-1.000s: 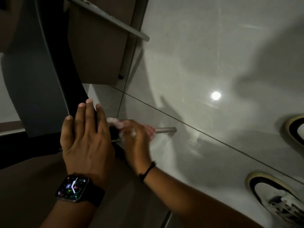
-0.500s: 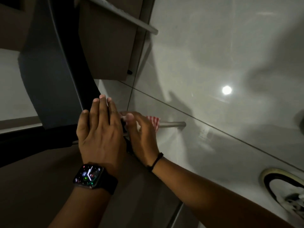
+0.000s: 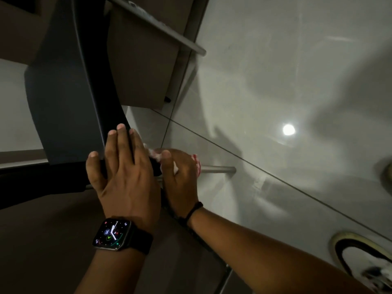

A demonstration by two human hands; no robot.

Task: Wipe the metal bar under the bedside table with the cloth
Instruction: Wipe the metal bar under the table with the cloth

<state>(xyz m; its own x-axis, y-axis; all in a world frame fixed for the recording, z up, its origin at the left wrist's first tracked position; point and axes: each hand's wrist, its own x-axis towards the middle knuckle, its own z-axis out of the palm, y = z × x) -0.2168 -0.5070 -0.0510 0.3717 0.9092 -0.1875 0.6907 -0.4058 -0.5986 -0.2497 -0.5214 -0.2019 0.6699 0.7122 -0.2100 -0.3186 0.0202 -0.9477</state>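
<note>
Right hand [image 3: 180, 181] is closed around the red-and-white checked cloth [image 3: 196, 163], pinching it onto the grey round metal bar [image 3: 218, 169]. Left hand [image 3: 125, 172], fingers spread flat, rests on the dark table panel [image 3: 70, 102] beside it, apparently for bracing.

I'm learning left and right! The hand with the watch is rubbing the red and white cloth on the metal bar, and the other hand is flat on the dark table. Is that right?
Not quite. In the head view the right hand rubs the red and white cloth on the metal bar. The left hand, wearing the watch, lies flat on the dark table.
</note>
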